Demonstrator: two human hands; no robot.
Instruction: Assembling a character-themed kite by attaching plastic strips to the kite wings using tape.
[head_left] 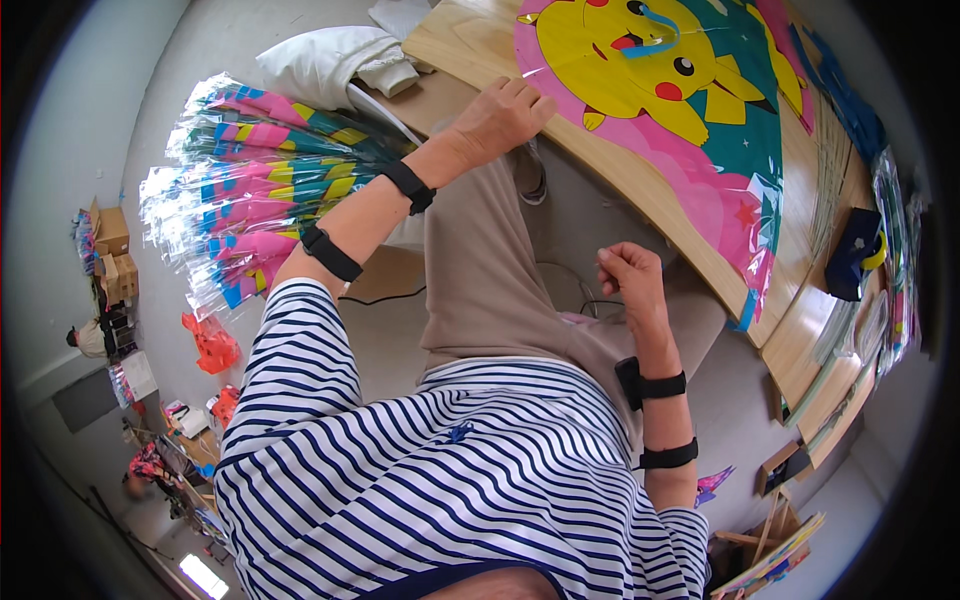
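Observation:
A kite sheet (745,140) in pink and teal, printed with a yellow cartoon character, lies spread over the wooden table (460,45). My left hand (505,115) is at the near table edge, beside the kite's pink border. Its fingers are curled closed, and a thin pale sliver shows just past them; what they hold is not clear. Over my lap, apart from the table, my right hand (632,275) is closed with thumb and fingertips together. Whatever it may hold is hidden. A curved blue strip (655,38) lies across the printed character.
Wrapped kites in clear plastic (265,190) fan out on my left, next to a white cloth (330,60). Thin rods (832,165), blue strips (850,100) and a dark blue case (852,255) lie on the table's right side. A red plastic bag (210,343) sits on the floor.

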